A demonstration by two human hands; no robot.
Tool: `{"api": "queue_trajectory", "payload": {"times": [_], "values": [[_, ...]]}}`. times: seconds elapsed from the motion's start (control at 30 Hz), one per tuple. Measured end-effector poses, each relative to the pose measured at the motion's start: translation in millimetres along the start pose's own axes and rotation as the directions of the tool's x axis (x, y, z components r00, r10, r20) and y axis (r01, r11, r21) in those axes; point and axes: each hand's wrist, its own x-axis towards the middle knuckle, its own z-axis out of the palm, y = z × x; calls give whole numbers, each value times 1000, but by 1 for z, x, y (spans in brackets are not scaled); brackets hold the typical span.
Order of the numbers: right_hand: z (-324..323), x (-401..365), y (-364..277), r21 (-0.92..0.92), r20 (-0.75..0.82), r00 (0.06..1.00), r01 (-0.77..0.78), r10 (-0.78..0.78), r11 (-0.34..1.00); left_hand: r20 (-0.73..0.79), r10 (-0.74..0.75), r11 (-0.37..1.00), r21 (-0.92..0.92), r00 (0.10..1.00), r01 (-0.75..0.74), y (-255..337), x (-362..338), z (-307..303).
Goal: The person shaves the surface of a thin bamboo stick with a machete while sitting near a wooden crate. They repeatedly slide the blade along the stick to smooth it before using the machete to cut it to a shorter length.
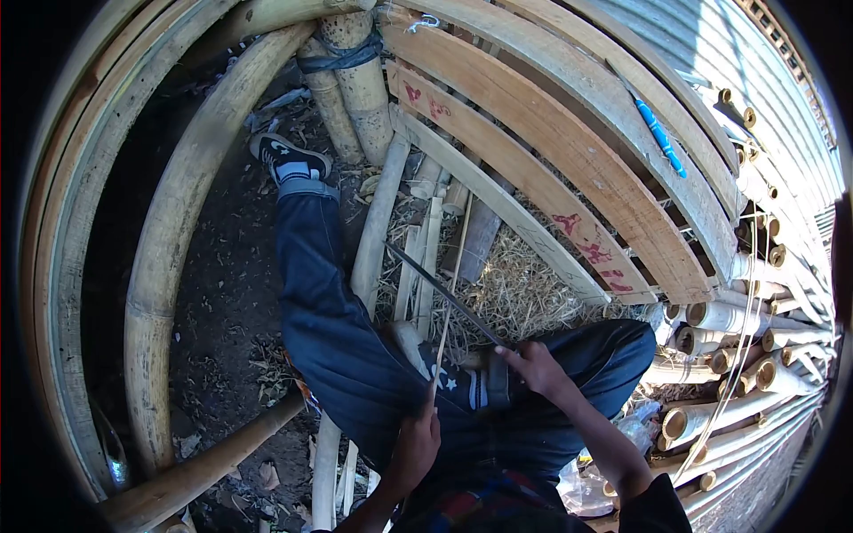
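My left hand (418, 449) is closed around the near end of a thin bamboo strip (453, 296), which points away from me over my folded leg. In my right hand (538, 369) is the handle end of a long knife (442, 290). Its narrow dark blade slants up and to the left and crosses the strip in this view. Behind the two lie split bamboo pieces (429, 253) and pale shavings (533, 271) on the ground. My folded foot in a dark shoe (449, 377) is just below the crossing.
Wooden slats (542, 124) with red marks form a bench at the upper right, and a blue-handled pointed tool (658, 136) lies on it. Bamboo poles (702, 422) are stacked at the right. A thick bamboo pole (164, 266) and a bamboo post (362, 89) stand at the left and back.
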Motion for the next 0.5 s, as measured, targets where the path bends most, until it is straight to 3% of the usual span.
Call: {"api": "queue_trajectory", "payload": {"times": [0.03, 0.17, 0.23, 0.27, 0.33, 0.37, 0.43, 0.47, 0.5], "values": [[-1, 3, 4, 4, 10, 996, -89, 89, 996, 9, 0, 1000, 5, 1000, 0, -1, -1, -1], [8, 7, 9, 12, 23, 995, -98, 97, 995, -33, 16, 999, -49, 999, -18, -11, 7, -5], [5, 9, -5, 199, -87, 992, 106, -90, 974, -30, 28, 998, -63, 999, -29, -11, 12, -6], [1, 9, -10, 198, -83, 993, 100, -85, 975, -15, 34, 997, -72, 999, -35, -9, 12, -6], [-8, 8, -19, 271, 5, 979, -199, 205, 942, 8, 38, 995, -88, 999, -37, -6, 7, -7], [-7, 8, -11, 272, 12, 977, -209, 213, 940, 24, 18, 991, -132, 1000, -14, -5, 0, -9], [-7, 14, 16, 37, -147, 989, 8, -3, 999, 46, 1, 985, -171, 999, 7, -4, -12, -14], [-9, 18, 24, 214, 22, 969, -243, 244, 946, 101, -121, 943, -300, 988, 146, -4, -17, -16], [-13, 22, 23, 215, 20, 970, -242, 243, 946, 166, -232, 865, -416, 958, 282, -4, -19, -18]]}}
